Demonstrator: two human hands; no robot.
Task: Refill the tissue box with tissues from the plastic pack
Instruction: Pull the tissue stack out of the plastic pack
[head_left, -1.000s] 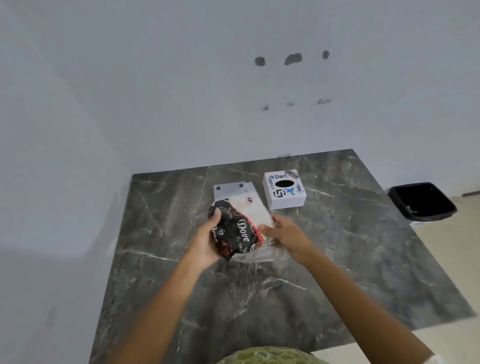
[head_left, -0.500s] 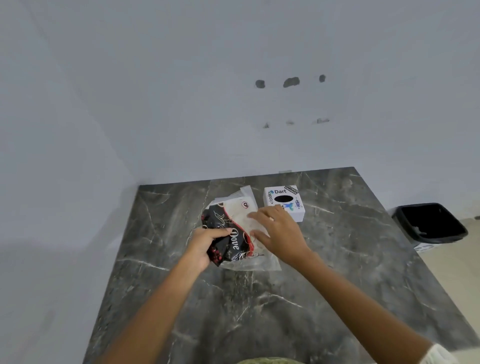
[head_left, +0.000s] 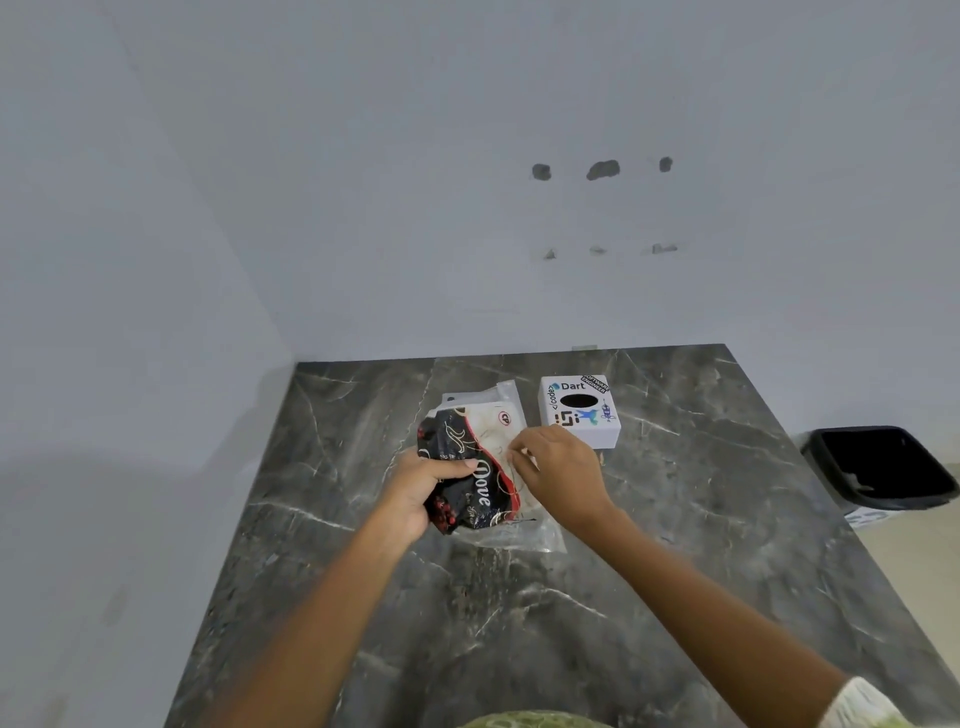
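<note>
A plastic tissue pack (head_left: 480, 457), black and red on its left with white "Dove" lettering and pale on its right, lies on the dark marble table (head_left: 519, 597). My left hand (head_left: 423, 488) grips the pack's crumpled black side. My right hand (head_left: 558, 475) rests on the pale side, fingertips pinched at the pack's middle. Whether they pinch plastic or a tissue is unclear. A white cube-shaped tissue box (head_left: 579, 410) with stickers and a dark oval opening on top stands just beyond my right hand, apart from the pack.
A black waste bin (head_left: 883, 470) stands on the floor past the table's right edge. White walls close the table in at the back and the left. Clear plastic flaps stick out from the pack at its near and far ends.
The view has tilted upward. The pack has gone from held up to lying on the table. My right hand moved from its near edge onto its top, then pinched at its middle.
</note>
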